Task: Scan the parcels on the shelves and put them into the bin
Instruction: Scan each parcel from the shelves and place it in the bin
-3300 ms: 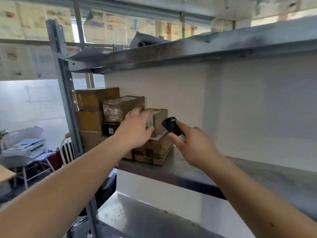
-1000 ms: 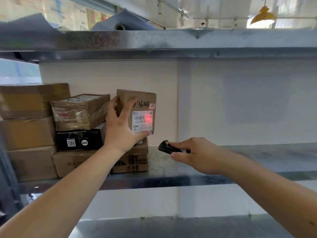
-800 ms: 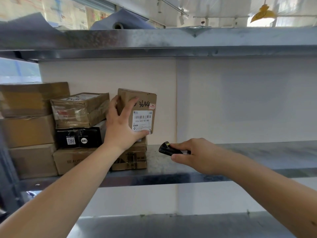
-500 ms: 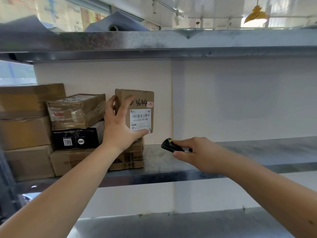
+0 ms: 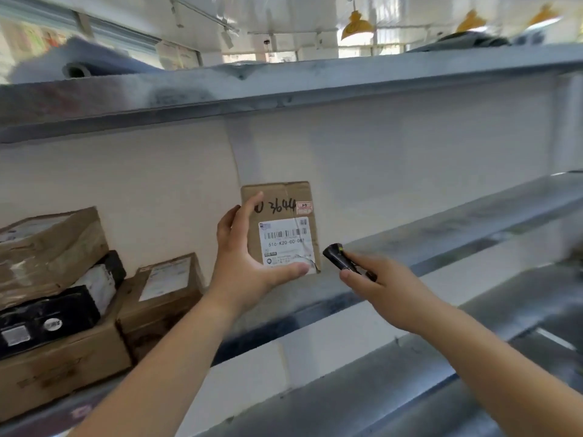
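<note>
A: Left hand point(image 5: 249, 266)?
B: Thumb under, fingers curled round the left edge of the parcel point(image 5: 285, 227) — held upright at frame centre, label facing the camera, clear of the shelf point(image 5: 441, 234).
A: Right hand point(image 5: 383, 287)?
B: Fingers pinch a black scanner point(image 5: 339, 259), tip just beside the parcel's lower right corner.
A: Other parcels?
B: Stack of boxes point(image 5: 63, 298) — lower left, on the shelf.

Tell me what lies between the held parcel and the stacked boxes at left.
Only the left hand gripping the parcel, then bare wall up to the boxes, per head view.
</note>
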A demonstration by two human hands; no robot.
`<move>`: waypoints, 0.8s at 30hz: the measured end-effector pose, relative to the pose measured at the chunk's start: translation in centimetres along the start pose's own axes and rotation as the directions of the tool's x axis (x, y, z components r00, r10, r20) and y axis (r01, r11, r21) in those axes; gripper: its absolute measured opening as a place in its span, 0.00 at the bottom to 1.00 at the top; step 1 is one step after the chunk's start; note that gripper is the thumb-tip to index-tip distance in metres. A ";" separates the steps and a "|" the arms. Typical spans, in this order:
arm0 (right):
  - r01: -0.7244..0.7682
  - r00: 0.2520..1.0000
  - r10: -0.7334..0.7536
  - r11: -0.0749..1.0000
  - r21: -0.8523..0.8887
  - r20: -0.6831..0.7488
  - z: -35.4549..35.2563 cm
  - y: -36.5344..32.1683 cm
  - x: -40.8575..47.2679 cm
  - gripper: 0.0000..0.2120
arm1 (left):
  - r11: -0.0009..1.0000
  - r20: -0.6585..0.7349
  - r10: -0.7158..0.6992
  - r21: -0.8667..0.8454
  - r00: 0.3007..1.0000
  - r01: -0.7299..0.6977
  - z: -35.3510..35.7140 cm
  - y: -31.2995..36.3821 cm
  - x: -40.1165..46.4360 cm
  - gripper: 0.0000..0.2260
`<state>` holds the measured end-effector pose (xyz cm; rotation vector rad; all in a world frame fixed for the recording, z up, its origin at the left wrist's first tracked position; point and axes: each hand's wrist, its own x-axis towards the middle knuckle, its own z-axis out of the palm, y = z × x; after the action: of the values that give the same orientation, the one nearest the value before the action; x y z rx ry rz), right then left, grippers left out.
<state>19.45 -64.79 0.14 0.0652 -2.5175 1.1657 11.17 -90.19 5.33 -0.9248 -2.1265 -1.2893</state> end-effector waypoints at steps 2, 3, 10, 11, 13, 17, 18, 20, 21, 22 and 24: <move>-0.032 0.997 0.029 0.999 -0.041 -0.077 -1.1 2.0 -2.0 0.21 | 0.999 0.079 0.015 -0.046 0.997 -0.011 2.8 0.5 -0.2 0.55; -0.060 0.993 0.054 0.997 -0.052 -0.104 -1.8 3.2 -3.2 0.22 | 0.998 0.116 0.020 -0.064 0.993 -0.013 4.4 0.7 -0.3 0.55; -0.256 0.951 0.250 0.967 -0.006 -0.183 -6.6 11.3 -11.5 0.27 | 0.975 0.339 0.020 -0.216 0.941 0.057 16.5 2.9 -4.3 0.55; -0.282 0.937 0.276 0.959 0.003 -0.214 -7.3 12.5 -12.7 0.27 | 0.969 0.375 0.021 -0.234 0.927 0.072 18.3 3.5 -4.9 0.55; -0.343 0.905 0.334 0.939 0.013 -0.265 -8.8 15.0 -15.1 0.27 | 0.960 0.440 0.030 -0.262 0.898 0.096 22.2 4.8 -5.9 0.54; -0.460 0.847 0.434 0.888 -0.014 -0.308 -12.2 19.6 -19.6 0.29 | 0.942 0.527 0.036 -0.303 0.849 0.148 29.9 7.3 -7.4 0.53; -0.486 0.831 0.453 0.874 -0.026 -0.323 -13.1 20.7 -20.7 0.29 | 0.937 0.546 0.038 -0.312 0.837 0.161 31.9 7.9 -7.9 0.53; -0.534 0.798 0.491 0.845 -0.033 -0.349 -14.9 22.8 -22.9 0.30 | 0.925 0.579 0.042 -0.330 0.815 0.186 35.7 9.3 -9.0 0.53; -0.557 0.782 0.512 0.830 -0.029 -0.356 -15.7 23.8 -24.0 0.32 | 0.918 0.593 0.046 -0.342 0.804 0.199 37.5 10.1 -9.6 0.53; -0.578 0.765 0.534 0.816 -0.020 -0.360 -16.6 24.7 -25.1 0.34 | 0.909 0.604 0.050 -0.357 0.796 0.214 39.2 10.9 -10.1 0.52; -0.614 0.731 0.572 0.789 0.005 -0.372 -18.5 26.4 -27.4 0.41 | 0.894 0.621 0.065 -0.385 0.781 0.231 42.7 12.8 -11.1 0.52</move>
<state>45.59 -36.69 -17.55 -0.9745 -2.3139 1.0993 25.64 -50.99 -13.76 -1.6612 -2.4056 -1.7448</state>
